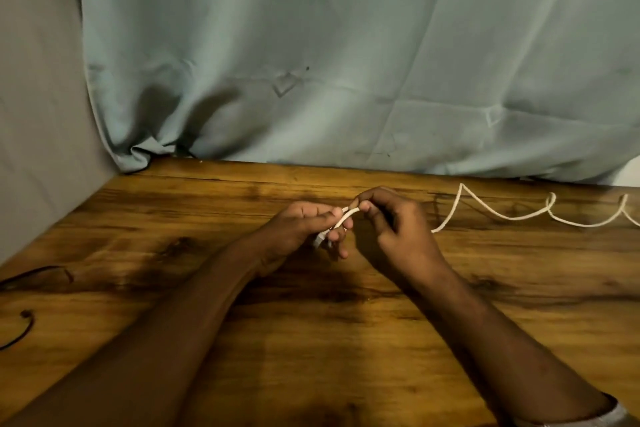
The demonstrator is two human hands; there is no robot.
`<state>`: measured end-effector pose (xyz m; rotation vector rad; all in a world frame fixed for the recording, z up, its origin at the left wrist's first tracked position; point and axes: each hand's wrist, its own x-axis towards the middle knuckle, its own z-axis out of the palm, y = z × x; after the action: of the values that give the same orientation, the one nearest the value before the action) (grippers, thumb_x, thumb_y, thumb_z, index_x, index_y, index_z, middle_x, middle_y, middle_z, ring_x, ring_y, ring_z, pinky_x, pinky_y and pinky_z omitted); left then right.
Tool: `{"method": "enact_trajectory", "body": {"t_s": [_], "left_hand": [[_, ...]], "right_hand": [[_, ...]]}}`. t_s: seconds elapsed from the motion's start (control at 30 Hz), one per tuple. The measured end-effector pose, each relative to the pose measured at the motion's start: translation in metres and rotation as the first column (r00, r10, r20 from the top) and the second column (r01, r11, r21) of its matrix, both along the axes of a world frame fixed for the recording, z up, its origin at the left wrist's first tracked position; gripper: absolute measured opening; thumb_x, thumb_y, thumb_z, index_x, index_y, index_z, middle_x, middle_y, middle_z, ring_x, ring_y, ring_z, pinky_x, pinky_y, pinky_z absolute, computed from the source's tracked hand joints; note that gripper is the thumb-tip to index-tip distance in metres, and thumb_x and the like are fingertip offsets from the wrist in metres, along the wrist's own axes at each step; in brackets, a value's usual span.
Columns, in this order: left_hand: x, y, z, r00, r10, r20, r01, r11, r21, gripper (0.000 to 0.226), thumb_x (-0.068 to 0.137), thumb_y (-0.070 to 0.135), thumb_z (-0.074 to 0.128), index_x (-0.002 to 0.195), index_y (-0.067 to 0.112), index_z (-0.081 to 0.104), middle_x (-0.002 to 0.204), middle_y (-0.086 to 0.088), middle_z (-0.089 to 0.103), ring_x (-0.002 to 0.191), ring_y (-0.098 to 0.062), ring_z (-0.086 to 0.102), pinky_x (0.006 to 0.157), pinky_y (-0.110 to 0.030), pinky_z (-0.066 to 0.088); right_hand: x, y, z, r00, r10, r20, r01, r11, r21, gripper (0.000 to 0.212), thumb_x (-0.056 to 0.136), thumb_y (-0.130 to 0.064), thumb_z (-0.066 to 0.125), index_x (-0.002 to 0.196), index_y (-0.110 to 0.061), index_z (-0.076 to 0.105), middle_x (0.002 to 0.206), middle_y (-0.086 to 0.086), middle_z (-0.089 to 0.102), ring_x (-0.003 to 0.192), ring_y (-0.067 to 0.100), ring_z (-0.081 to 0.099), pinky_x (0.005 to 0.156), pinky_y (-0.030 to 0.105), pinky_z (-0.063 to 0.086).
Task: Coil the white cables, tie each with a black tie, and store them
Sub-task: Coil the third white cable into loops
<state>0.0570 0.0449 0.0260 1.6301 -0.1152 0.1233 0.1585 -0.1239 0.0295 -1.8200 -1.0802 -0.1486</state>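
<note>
Left hand: the left hand [304, 229] is hovering just above the middle of the table, its thumb and fingers curling round the end of the white cable [485, 215] and pinching it. The plug end is poking out below the fingers, toward the person.
Right hand: the right hand [394, 222] is sitting just beside the left one, fingertips nearly meeting it, and is pinching the same cable between thumb and forefinger a little farther along.
Hands together: both are working close together on one short bend of cable, which is arching between the two grips.
Cable: the free length is coming out from behind the right hand, lying on the table and trailing off to the right in loose waves near the far edge, running out of view at the right side.
Ties: two thin black ties are lying on the left part of the table, well apart from the hands; one [38, 276] is resting near the left edge, the other [20, 329] is curving nearer the person, partly cut off by the edge of the view.
Table: the wooden table [346, 340] is showing dark grain, and both forearms are reaching over it.
Backdrop: a pale blue-grey cloth [311, 45] is hanging behind the table, its hem touching the far edge.
Sleeve: a grey sleeve [613, 416] is showing at the right forearm's lower corner.
</note>
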Motion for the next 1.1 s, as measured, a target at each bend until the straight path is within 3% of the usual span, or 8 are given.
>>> {"method": "enact_trajectory", "body": {"t_s": [0.2,0.27,0.43,0.57,0.73,0.87,0.97,1.1], "left_hand": [[-0.003,-0.006,0.0,0.993,-0.119,-0.024,0.105,0.942,-0.32,0.032,0.103,0.021,0.044,0.108,0.001,0.069,0.062,0.0,0.044,0.055,-0.011,0.05,0.097,-0.037,0.052],[-0.002,-0.006,-0.001,0.992,-0.126,-0.024,0.106,0.909,-0.403,0.035,0.103,0.023,0.044,0.111,-0.001,0.07,0.059,0.002,0.038,0.048,-0.008,0.039,0.087,-0.029,0.054],[0.0,-0.004,-0.001,0.978,-0.207,0.012,0.183,0.833,-0.523,0.043,0.105,0.025,0.037,0.117,-0.003,0.067,0.058,0.005,0.026,0.045,-0.005,0.025,0.077,-0.026,0.049],[0.002,-0.005,-0.002,0.98,-0.194,0.042,0.186,0.826,-0.532,0.045,0.106,0.022,0.036,0.136,-0.01,0.051,0.062,0.003,0.033,0.054,-0.009,0.038,0.087,-0.031,0.036],[0.005,-0.004,-0.003,0.99,-0.049,0.131,0.119,0.791,-0.6,0.025,0.101,0.019,0.046,0.101,0.005,0.067,0.062,0.002,0.041,0.057,-0.011,0.046,0.091,-0.034,0.039],[0.012,0.002,-0.001,0.968,0.223,0.114,-0.083,0.715,-0.695,0.02,0.103,0.018,0.043,0.089,0.01,0.056,0.058,0.004,0.044,0.057,-0.012,0.05,0.083,-0.029,0.051],[0.012,0.011,0.0,0.923,0.379,0.07,-0.242,0.711,-0.66,0.026,0.105,0.021,0.039,0.087,0.013,0.056,0.062,0.004,0.055,0.063,-0.015,0.063,0.072,-0.028,0.054],[0.011,0.007,0.001,0.895,0.445,0.033,-0.357,0.757,-0.547,0.029,0.108,0.023,0.037,0.088,0.014,0.056,0.074,-0.001,0.072,0.076,-0.02,0.076,0.081,-0.035,0.054]], "right_hand": [[-0.002,-0.001,0.003,0.946,0.084,-0.312,-0.014,0.975,0.22,0.007,0.096,-0.013,0.072,0.099,-0.012,0.077,0.095,0.002,0.078,0.094,0.018,0.073,0.083,0.03,0.058],[-0.003,0.001,0.001,0.935,0.119,-0.333,-0.038,0.97,0.241,0.011,0.096,-0.016,0.07,0.095,-0.009,0.079,0.09,0.006,0.079,0.089,0.023,0.073,0.082,0.039,0.056],[-0.004,0.007,-0.004,0.87,0.228,-0.437,-0.067,0.933,0.354,0.014,0.098,-0.013,0.066,0.092,-0.009,0.078,0.068,-0.01,0.071,0.059,-0.004,0.058,0.061,0.016,0.045],[-0.004,0.011,-0.006,0.806,0.286,-0.518,-0.036,0.897,0.44,0.014,0.096,-0.016,0.068,0.095,-0.015,0.082,0.087,0.01,0.075,0.072,0.013,0.061,0.072,0.033,0.047],[-0.008,0.015,-0.014,0.785,0.244,-0.569,-0.052,0.942,0.333,0.023,0.102,-0.007,0.06,0.115,-0.013,0.078,0.082,0.01,0.071,0.067,0.016,0.054,0.06,0.025,0.041],[-0.014,0.015,-0.021,0.995,-0.012,-0.098,-0.012,0.971,-0.24,0.016,0.102,-0.025,0.056,0.101,-0.026,0.072,0.084,0.001,0.075,0.069,0.015,0.065,0.064,0.035,0.051],[-0.034,0.015,-0.008,0.965,0.031,0.26,0.119,0.832,-0.541,0.018,0.101,-0.022,0.057,0.116,-0.029,0.063,0.104,0.001,0.072,0.093,0.024,0.068,0.078,0.042,0.057],[-0.054,0.016,0.009,0.894,0.124,0.431,0.203,0.745,-0.636,0.038,0.096,-0.008,0.062,0.132,-0.022,0.057,0.122,0.002,0.063,0.106,0.025,0.063,0.084,0.038,0.052]]}}
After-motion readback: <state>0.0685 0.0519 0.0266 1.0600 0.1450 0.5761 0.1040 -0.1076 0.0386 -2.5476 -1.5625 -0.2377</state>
